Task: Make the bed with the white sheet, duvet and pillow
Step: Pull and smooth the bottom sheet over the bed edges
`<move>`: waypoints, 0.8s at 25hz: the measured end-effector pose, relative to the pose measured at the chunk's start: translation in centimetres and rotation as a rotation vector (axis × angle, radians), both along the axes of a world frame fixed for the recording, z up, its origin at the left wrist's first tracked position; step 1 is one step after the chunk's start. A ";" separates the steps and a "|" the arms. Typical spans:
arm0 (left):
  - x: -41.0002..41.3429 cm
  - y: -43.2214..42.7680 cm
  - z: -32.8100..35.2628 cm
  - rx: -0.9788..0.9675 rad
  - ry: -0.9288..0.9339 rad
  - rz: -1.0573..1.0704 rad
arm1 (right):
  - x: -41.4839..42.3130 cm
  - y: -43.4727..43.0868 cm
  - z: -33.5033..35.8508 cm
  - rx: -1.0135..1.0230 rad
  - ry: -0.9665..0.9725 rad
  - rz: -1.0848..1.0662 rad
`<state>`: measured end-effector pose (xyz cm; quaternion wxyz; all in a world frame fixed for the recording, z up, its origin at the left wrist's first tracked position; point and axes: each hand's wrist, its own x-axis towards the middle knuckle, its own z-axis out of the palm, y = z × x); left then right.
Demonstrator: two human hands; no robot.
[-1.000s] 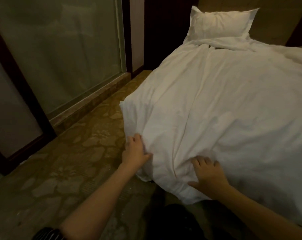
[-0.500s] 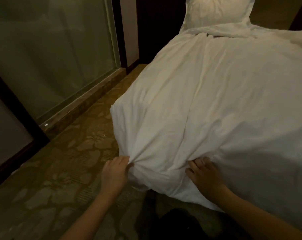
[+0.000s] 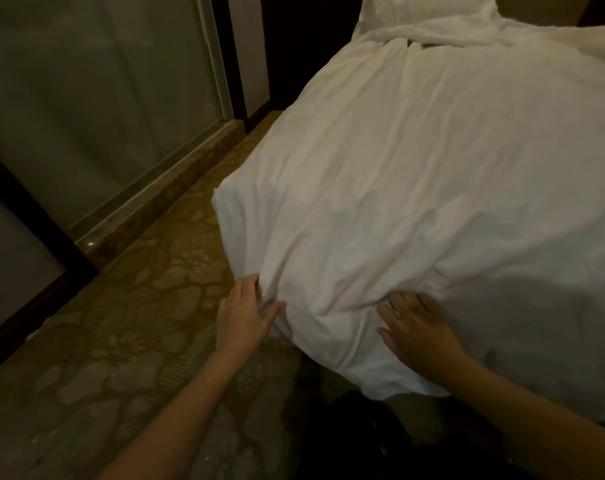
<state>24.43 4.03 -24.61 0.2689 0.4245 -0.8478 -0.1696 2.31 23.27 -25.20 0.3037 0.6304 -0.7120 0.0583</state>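
A white duvet [image 3: 415, 174] covers the bed and hangs over its near left corner, creased and wrinkled. At the head of the bed lies a white pillow [image 3: 426, 8], cut off by the top edge, with bunched white fabric [image 3: 467, 34] just below it. My left hand [image 3: 245, 315] is at the hanging corner and pinches a fold of the duvet between thumb and fingers; creases radiate from there. My right hand [image 3: 415, 327] lies flat on the duvet near the foot edge with its fingers spread. The sheet under the duvet is hidden.
Patterned brown carpet [image 3: 131, 317] fills the narrow aisle left of the bed. A frosted glass partition [image 3: 96, 98] with a dark frame and a stone sill [image 3: 162, 192] runs along the left. Dark clothing [image 3: 363, 438] shows at the bottom.
My left hand slid down the hanging side of the duvet to its corner and took a fold. My right hand stayed flat on the duvet. The view moved closer and tipped down.
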 end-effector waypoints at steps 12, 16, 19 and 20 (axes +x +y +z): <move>-13.1 6.3 6.6 -0.598 0.128 -0.491 | -4.5 6.2 7.9 -0.218 -0.120 -0.400; -17.0 10.2 7.9 -0.490 -0.026 -0.464 | -7.3 12.2 8.7 -0.041 -0.228 -0.721; -19.3 11.8 9.7 -0.271 -0.360 -0.285 | -9.1 13.5 7.9 0.079 -0.434 -0.737; -19.7 12.1 9.9 -0.222 -0.397 -0.238 | -9.2 13.4 7.9 0.061 -0.468 -0.703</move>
